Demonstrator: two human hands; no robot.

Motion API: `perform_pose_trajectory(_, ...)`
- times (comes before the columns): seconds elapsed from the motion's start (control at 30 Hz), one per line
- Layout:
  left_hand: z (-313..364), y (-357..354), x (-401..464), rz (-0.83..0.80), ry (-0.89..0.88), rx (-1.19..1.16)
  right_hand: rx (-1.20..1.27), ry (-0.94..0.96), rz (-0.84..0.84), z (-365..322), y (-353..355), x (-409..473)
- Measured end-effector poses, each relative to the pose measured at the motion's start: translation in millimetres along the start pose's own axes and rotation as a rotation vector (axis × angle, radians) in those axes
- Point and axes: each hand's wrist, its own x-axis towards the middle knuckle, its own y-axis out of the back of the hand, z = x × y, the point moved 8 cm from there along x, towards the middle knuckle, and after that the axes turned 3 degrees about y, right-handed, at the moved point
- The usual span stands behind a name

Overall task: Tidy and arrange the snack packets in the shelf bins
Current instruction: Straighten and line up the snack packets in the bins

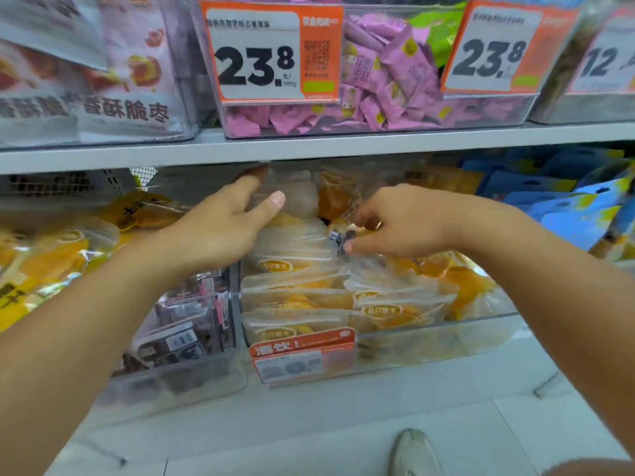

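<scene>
Head view: nearest, at the bottom edge, a shoe (414,453) stands on the pale tiled floor (309,438), which lies open below the shelf front. Next comes the lower shelf, where a clear bin (429,341) with an orange label (302,355) on its front wall holds clear packets of yellow snack (299,297) standing in rows; its right half is less tightly filled. Just left, touching wall to wall, a second clear bin (178,376) holds dark packets (185,324). Both hands reach over the first bin's back half. The left hand (223,228) lies with fingers fairly straight and spread, pressing against an upright packet (292,190) at the rear. The right hand (388,221) has its fingers curled narrow, pinching the top edge of a packet near a dark barcode patch (338,239). Little room shows between the hands and the shelf board (309,147) overhead. Blue packets (556,197) crowd the right. On the upper shelf, a bin of pink sweets (378,80) carries a price tag (271,51).
</scene>
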Motion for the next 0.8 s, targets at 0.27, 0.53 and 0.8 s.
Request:
perform_pose_trajectory(0.27,0.4,-13.9,-94.5,-0.071,-0.232,0.193,-0.019,-0.040,0.159,-10.6,2.8,1.7)
perform_pose_trajectory(0.53,-29.8,75.6,-107.2,0.367,-0.378,0.091,0.086,0.166,0.659,-77.2,50.2,-69.9)
perform_pose_trajectory(0.8,-126.9,96.3,-140.4,-0.009,-0.133,0.416,0.620,0.501,0.306,-199.0,13.9,-18.5)
